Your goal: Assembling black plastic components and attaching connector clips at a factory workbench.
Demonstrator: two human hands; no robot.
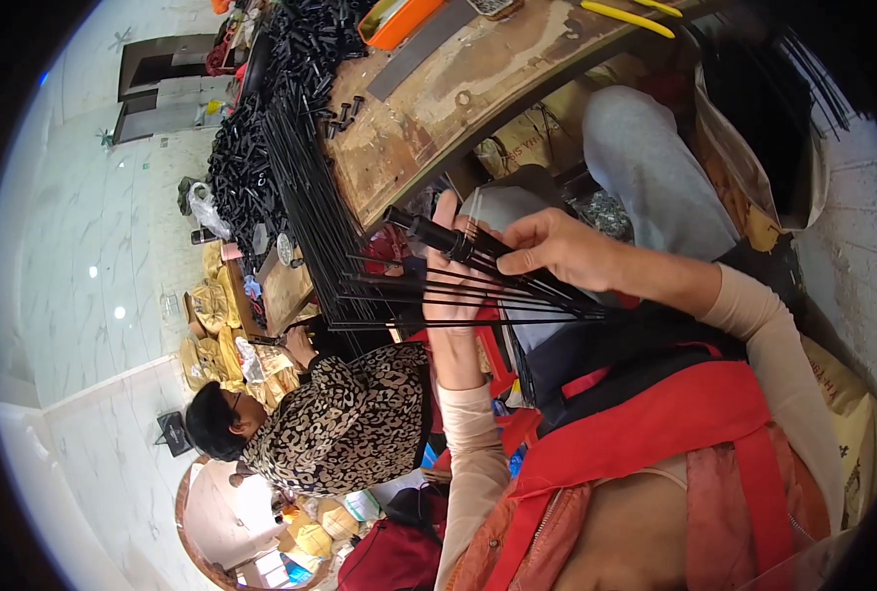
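My left hand is wrapped round a black ribbed cylindrical piece, like an umbrella hub, its free end pointing toward the bench. Several thin black rods, like umbrella ribs, fan out across that hand and gather over my lap. With thumb and fingers pinched, my right hand grips rods close to where they meet the cylinder. The exact joint is partly hidden by my fingers. Beside my left hand, a long bundle of similar rods hangs over the bench edge.
A worn wooden bench carries a heap of small black parts, an orange tray and yellow-handled pliers. A co-worker in a patterned top sits at the left. An open sack stands at the right.
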